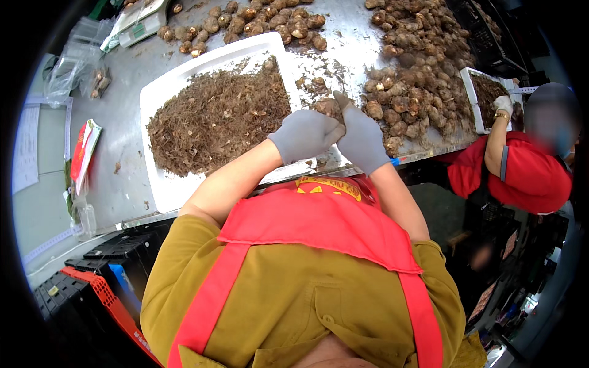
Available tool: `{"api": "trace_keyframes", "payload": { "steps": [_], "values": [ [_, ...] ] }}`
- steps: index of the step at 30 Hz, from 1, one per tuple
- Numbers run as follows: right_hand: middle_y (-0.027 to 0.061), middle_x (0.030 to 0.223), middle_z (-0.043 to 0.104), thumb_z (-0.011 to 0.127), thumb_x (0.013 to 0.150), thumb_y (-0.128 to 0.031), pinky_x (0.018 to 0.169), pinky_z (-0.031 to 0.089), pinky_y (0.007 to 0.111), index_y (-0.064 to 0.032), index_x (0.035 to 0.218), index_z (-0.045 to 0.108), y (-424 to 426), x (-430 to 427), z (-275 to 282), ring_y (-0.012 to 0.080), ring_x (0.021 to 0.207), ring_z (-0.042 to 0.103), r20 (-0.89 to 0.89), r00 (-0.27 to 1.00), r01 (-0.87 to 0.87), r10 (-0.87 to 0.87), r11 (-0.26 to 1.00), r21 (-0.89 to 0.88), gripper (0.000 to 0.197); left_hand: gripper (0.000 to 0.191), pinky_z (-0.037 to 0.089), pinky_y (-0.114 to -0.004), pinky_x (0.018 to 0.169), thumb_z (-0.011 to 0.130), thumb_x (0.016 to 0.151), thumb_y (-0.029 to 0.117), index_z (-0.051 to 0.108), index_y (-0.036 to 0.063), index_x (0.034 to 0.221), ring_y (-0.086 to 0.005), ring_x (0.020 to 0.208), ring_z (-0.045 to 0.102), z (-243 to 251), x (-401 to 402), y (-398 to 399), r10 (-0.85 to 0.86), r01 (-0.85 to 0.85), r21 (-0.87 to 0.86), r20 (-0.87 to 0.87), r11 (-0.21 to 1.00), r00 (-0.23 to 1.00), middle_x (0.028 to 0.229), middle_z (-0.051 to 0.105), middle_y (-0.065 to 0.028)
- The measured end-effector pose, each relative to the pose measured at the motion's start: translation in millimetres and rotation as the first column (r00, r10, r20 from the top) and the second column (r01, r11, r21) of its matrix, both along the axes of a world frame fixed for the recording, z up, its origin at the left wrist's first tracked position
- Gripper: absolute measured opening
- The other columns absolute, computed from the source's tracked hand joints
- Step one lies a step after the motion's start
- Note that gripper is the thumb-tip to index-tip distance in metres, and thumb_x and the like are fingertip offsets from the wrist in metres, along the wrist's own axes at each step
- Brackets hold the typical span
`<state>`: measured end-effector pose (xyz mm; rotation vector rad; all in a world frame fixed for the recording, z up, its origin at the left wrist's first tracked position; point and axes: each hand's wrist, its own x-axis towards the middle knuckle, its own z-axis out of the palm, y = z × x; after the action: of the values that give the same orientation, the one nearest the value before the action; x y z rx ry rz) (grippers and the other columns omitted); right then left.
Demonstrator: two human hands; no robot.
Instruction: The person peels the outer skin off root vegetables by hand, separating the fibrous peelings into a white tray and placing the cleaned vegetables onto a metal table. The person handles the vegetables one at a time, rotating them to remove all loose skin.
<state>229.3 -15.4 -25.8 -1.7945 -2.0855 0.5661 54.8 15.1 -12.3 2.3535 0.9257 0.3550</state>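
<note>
My left hand (307,135), in a grey glove, is closed around a brown, rough-skinned taro corm (327,107). From the other side, my right hand (362,137), gloved alike, grips the same corm, one finger pointing up along its edge. The gloves hide the corm's lower part. To the left of my hands lies a white foam tray (154,184), holding a thick layer of brown fibrous peelings (221,119). Loose scraps and a smaller corm piece (317,85) lie just beyond the held corm.
A large heap of taro corms (414,78) covers the metal table (110,152) at right; another pile (257,20) lies at the back. A scale (145,20) and plastic bags (76,60) occupy the far left. At right, a co-worker (520,170) reaches into a smaller foam tray (474,99).
</note>
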Motion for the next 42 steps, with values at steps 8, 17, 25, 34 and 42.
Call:
{"api": "trace_keyframes", "payload": {
  "steps": [8,17,25,34,42],
  "values": [
    [0.0215,0.118,0.066,0.07,0.083,-0.019,0.091,0.05,0.037,0.0006,0.141,0.046,22,14,-2,0.0296,0.107,0.065,-0.6,0.793,0.02,-0.109,0.988,-0.153,0.066,0.025,0.051,-0.039,0.067,0.056,0.096,0.024,0.069,0.0035,0.103,-0.0304,0.071,0.065,10,-20,8,0.261,-0.229,-0.128,0.382,0.965,0.887,0.078,0.064,-0.0179],
    [0.0162,0.109,0.068,0.076,0.079,-0.032,0.085,0.051,0.035,-0.0032,0.134,0.054,12,9,12,0.0247,0.095,0.068,-0.541,0.838,-0.098,-0.072,0.955,-0.279,0.065,0.037,0.052,-0.042,0.072,0.058,0.094,0.041,0.065,0.0039,0.095,-0.0369,0.08,0.065,36,-20,24,0.216,-0.211,0.15,-0.021,0.966,0.976,0.083,0.065,-0.0201],
    [0.0142,0.104,0.068,0.072,0.082,-0.03,0.074,0.053,0.034,-0.0015,0.135,0.053,-3,-3,33,0.0225,0.082,0.068,-0.538,0.843,-0.168,-0.031,0.933,-0.318,0.063,0.031,0.053,-0.041,0.077,0.052,0.098,0.027,0.07,0.0033,0.106,-0.0385,0.088,0.067,-10,-19,34,0.262,-0.221,-0.151,0.36,0.963,0.895,0.096,0.069,-0.0222],
    [0.0039,0.085,0.061,0.07,0.084,-0.023,0.053,0.048,0.024,0.0076,0.132,0.051,3,4,28,0.0089,0.061,0.057,-0.838,0.451,-0.214,-0.306,0.875,-0.434,0.06,0.032,0.051,-0.037,0.08,0.051,0.098,0.027,0.063,0.0003,0.111,-0.0325,0.086,0.067,-27,-33,33,0.413,-0.284,-0.324,0.461,0.902,0.785,0.091,0.067,-0.0224],
    [0.0042,0.081,0.063,0.072,0.084,-0.027,0.051,0.047,0.025,0.0053,0.126,0.058,-1,-1,36,0.0079,0.059,0.057,-0.685,0.717,-0.27,-0.129,0.854,-0.444,0.055,0.025,0.048,-0.042,0.066,0.052,0.098,0.025,0.063,0.0029,0.1,-0.0354,0.074,0.061,12,-33,25,0.108,-0.065,-0.121,0.389,0.991,0.915,0.08,0.061,-0.0182]
  ]
}}
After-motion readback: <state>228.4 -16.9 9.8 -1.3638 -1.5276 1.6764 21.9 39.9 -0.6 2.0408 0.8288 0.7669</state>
